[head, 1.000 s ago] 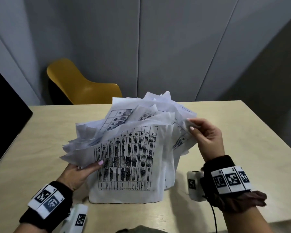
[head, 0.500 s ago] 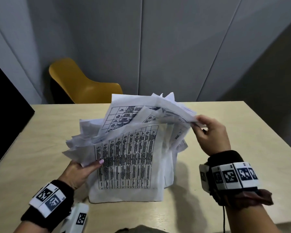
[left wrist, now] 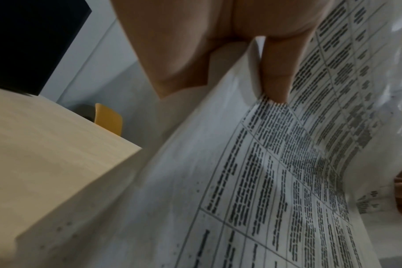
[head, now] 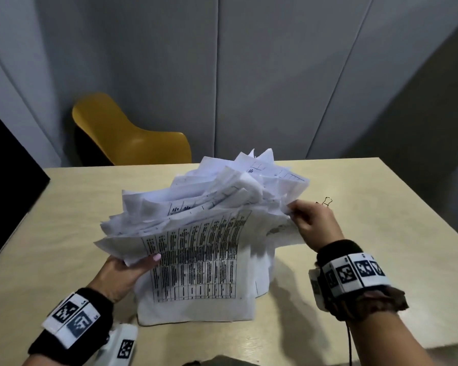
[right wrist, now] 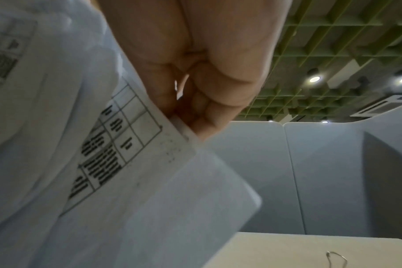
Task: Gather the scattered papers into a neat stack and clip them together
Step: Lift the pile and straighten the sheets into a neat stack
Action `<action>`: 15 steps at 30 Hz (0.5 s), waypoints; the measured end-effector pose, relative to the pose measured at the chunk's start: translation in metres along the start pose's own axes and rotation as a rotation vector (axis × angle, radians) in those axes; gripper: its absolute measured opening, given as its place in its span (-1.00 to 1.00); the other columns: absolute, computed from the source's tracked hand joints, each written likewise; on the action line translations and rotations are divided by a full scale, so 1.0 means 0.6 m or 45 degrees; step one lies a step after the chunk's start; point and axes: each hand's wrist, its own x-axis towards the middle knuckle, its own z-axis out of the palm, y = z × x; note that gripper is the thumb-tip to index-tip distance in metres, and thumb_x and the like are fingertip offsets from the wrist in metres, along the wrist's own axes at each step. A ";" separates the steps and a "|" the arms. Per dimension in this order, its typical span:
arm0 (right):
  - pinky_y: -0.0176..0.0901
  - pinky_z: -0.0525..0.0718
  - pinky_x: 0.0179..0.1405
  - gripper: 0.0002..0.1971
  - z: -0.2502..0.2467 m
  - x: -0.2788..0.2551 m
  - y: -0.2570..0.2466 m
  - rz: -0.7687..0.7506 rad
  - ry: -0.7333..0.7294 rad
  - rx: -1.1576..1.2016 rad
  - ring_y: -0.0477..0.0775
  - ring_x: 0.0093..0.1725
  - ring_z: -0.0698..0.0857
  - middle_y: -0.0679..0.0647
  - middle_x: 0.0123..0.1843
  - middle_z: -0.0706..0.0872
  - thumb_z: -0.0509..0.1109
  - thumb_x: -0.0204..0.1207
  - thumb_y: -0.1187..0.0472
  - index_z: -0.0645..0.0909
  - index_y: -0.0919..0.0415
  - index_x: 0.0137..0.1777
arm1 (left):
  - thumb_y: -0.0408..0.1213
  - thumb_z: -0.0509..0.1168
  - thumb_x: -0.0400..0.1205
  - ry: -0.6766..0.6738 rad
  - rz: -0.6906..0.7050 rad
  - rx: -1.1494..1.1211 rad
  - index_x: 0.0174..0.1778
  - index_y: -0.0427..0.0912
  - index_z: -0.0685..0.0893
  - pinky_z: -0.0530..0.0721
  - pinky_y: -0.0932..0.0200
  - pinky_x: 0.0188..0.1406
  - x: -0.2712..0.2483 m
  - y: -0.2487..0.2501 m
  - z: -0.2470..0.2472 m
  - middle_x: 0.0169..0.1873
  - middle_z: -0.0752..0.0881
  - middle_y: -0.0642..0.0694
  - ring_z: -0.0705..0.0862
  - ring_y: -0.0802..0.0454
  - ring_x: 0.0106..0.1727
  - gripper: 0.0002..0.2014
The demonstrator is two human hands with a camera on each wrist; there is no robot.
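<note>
A loose bundle of white printed papers [head: 196,249] stands on its lower edge on the beige table [head: 64,233], its sheets fanned and uneven at the top. My left hand [head: 127,270] grips the bundle's left edge, thumb on the front sheet [left wrist: 276,76]. My right hand [head: 312,223] pinches the right-side sheets near their upper corner, and in the right wrist view the papers [right wrist: 126,163] are held between its curled fingers [right wrist: 207,108]. A metal binder clip [head: 327,201] lies on the table just beyond my right hand; its wire handle [right wrist: 335,258] shows low in the right wrist view.
A yellow chair [head: 127,133] stands behind the table's far edge at the left. A black panel [head: 8,165] borders the table's left side. Grey wall panels [head: 249,75] close off the back.
My right hand has shifted right and slightly down along the bundle's right side, uncovering the binder clip behind it. The top sheets have fanned further back. My left hand keeps its grip.
</note>
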 end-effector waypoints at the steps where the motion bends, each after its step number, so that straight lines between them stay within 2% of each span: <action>1: -0.64 0.49 -0.24 -0.76 0.002 -0.004 0.007 0.011 0.056 0.032 -0.27 -0.26 0.69 -0.11 -0.27 0.74 0.33 0.39 0.52 0.75 0.23 -0.13 | 0.39 0.54 -0.37 0.016 0.008 -0.014 -0.02 -0.12 0.69 0.60 0.53 -0.08 0.001 0.003 0.003 -0.35 0.77 0.35 0.68 0.37 -0.08 0.02; 3: -0.68 0.49 -0.26 -0.73 0.006 -0.009 0.013 0.045 0.105 0.094 -0.45 -0.30 0.65 -0.12 -0.32 0.70 0.32 0.37 0.55 0.74 0.21 -0.17 | 0.36 0.56 -0.40 0.054 -0.010 -0.038 -0.11 -0.10 0.68 0.59 0.63 -0.19 0.001 0.004 0.004 -0.40 0.77 0.37 0.70 0.37 -0.15 -0.04; 5: -0.61 0.50 -0.31 -0.68 0.015 -0.012 0.020 0.120 0.036 0.162 -0.45 -0.36 0.63 -0.12 -0.37 0.66 0.31 0.37 0.56 0.68 0.09 -0.25 | 0.35 0.58 -0.38 0.037 -0.019 -0.058 -0.09 -0.07 0.68 0.59 0.61 -0.18 -0.004 0.004 0.001 -0.36 0.78 0.34 0.73 0.43 -0.15 -0.05; 6: -0.51 0.52 -0.34 -0.65 0.021 -0.017 0.021 0.158 -0.027 0.221 -0.38 -0.41 0.62 -0.14 -0.40 0.65 0.31 0.37 0.53 0.63 0.01 -0.31 | 0.35 0.57 -0.36 0.023 -0.030 -0.039 -0.06 -0.04 0.68 0.59 0.57 -0.10 -0.006 0.004 -0.002 -0.29 0.80 0.31 0.72 0.43 -0.09 -0.05; 8: -0.35 0.51 -0.39 -0.61 0.031 -0.028 0.023 0.177 -0.134 0.256 -0.25 -0.51 0.56 -0.17 -0.50 0.62 0.30 0.34 0.47 0.59 -0.11 -0.40 | 0.37 0.56 -0.36 -0.001 -0.055 0.028 0.03 -0.05 0.68 0.52 0.36 0.17 -0.005 0.003 -0.003 -0.06 0.77 0.18 0.69 0.26 0.06 0.01; 10: -0.48 0.49 -0.35 -0.59 0.036 -0.036 0.016 0.117 -0.204 0.184 -0.24 -0.45 0.56 -0.14 -0.43 0.64 0.24 0.30 0.53 0.61 -0.08 -0.35 | 0.28 0.62 -0.23 0.006 -0.094 0.051 0.16 -0.13 0.61 0.41 0.20 0.29 -0.003 0.002 -0.002 0.07 0.72 0.04 0.60 0.13 0.10 0.03; 11: -0.56 0.52 -0.27 -0.62 0.035 -0.036 0.010 0.062 -0.222 0.168 -0.24 -0.35 0.61 -0.07 -0.31 0.70 0.21 0.29 0.55 0.66 0.03 -0.26 | 0.24 0.63 -0.17 0.017 -0.102 0.051 0.19 -0.15 0.61 0.44 0.15 0.28 -0.002 0.002 -0.002 0.06 0.74 0.03 0.59 0.10 0.11 0.00; 12: -0.54 0.59 -0.16 -0.64 0.035 -0.033 0.006 -0.006 -0.232 0.194 -0.17 -0.24 0.68 0.00 -0.17 0.75 0.19 0.27 0.52 0.72 0.15 -0.13 | 0.26 0.62 -0.19 0.022 -0.102 0.035 0.12 -0.12 0.63 0.47 0.16 0.24 -0.001 0.003 -0.001 -0.02 0.79 0.13 0.60 0.09 0.11 -0.04; 13: -0.39 0.67 -0.07 -0.62 0.035 -0.029 0.001 -0.061 -0.235 0.224 -0.07 -0.14 0.74 0.03 -0.11 0.79 0.17 0.25 0.48 0.74 0.21 -0.08 | 0.31 0.60 -0.25 0.017 -0.105 0.027 0.05 -0.07 0.66 0.51 0.20 0.17 -0.003 0.001 -0.001 -0.15 0.81 0.24 0.63 0.13 0.09 -0.04; 14: -0.27 0.70 -0.06 -0.61 0.035 -0.025 -0.004 -0.100 -0.220 0.261 -0.06 -0.11 0.76 -0.01 -0.13 0.82 0.18 0.24 0.46 0.75 0.16 -0.09 | 0.33 0.59 -0.29 0.007 -0.105 0.032 0.00 -0.01 0.66 0.52 0.24 0.11 -0.004 0.000 -0.002 -0.25 0.81 0.33 0.65 0.19 0.06 -0.07; 15: -0.27 0.69 -0.09 -0.62 0.034 -0.023 -0.006 -0.105 -0.180 0.309 -0.15 -0.14 0.76 -0.09 -0.20 0.83 0.21 0.25 0.46 0.76 0.07 -0.15 | 0.30 0.59 -0.30 -0.004 -0.103 0.034 -0.02 0.02 0.65 0.52 0.25 0.10 -0.006 -0.001 -0.003 -0.28 0.79 0.37 0.67 0.25 0.02 -0.10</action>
